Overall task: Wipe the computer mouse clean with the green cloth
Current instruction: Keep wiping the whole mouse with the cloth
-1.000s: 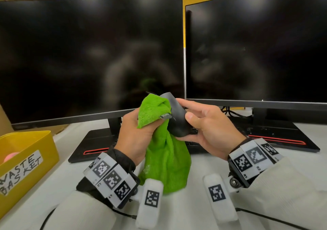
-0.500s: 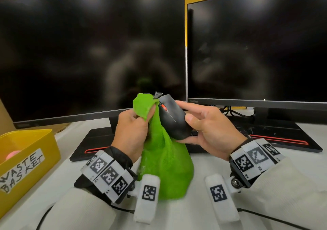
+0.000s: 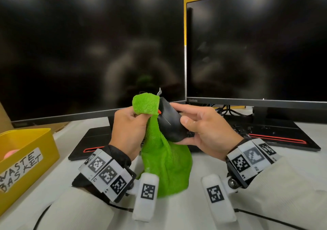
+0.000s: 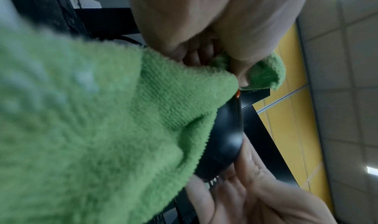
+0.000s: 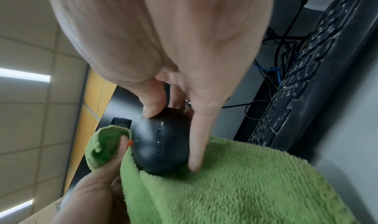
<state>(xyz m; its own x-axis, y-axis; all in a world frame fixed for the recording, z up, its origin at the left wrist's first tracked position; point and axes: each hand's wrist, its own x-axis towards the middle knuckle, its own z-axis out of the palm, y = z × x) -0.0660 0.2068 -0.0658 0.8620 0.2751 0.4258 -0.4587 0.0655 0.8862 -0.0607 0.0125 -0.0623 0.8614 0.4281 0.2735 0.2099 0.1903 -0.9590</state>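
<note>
A black computer mouse [image 3: 170,121] with a red scroll wheel is held up above the desk, tilted, front end up. My right hand [image 3: 198,123] grips the mouse [image 5: 161,140] from the right, thumb on its top and fingers round its far side. My left hand [image 3: 129,123] pinches the green cloth [image 3: 164,155] near its top; a fold of it [image 3: 146,104] lies over my fingers against the left front of the mouse [image 4: 223,138]. The rest of the cloth [image 4: 92,130] hangs down to the desk under the mouse.
Two dark monitors [image 3: 92,52] [image 3: 256,49] stand right behind my hands, their black bases [image 3: 85,143] on the white desk. A black keyboard [image 5: 296,85] and cables lie behind the right hand. A yellow bin labelled "waste basket" [image 3: 26,152] sits at the left.
The cloth fold in my left hand slid from over the mouse's top to its left front, baring the top and red wheel. The right hand kept its grip and turned the mouse slightly.
</note>
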